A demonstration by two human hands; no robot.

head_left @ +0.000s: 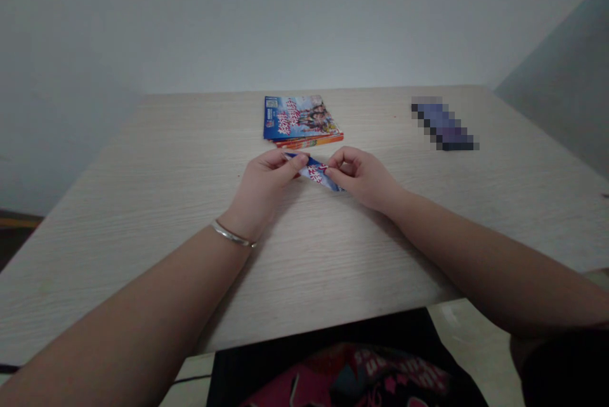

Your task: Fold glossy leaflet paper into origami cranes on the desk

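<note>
Leaflet (316, 173) btwn L grip (266, 177) & R grip (365, 177), nr stack (301, 119)

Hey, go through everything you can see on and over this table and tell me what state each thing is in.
Folded leaflet: creased into a narrow shape, held by both hands
Left hand: closed on the leaflet's left end
Right hand: fingers pinching the leaflet's right part
Leaflet stack: lying flat, slightly uneven
Bracelet: worn on the left wrist
Dark object: lying on the table, pixelated, details unclear
</note>
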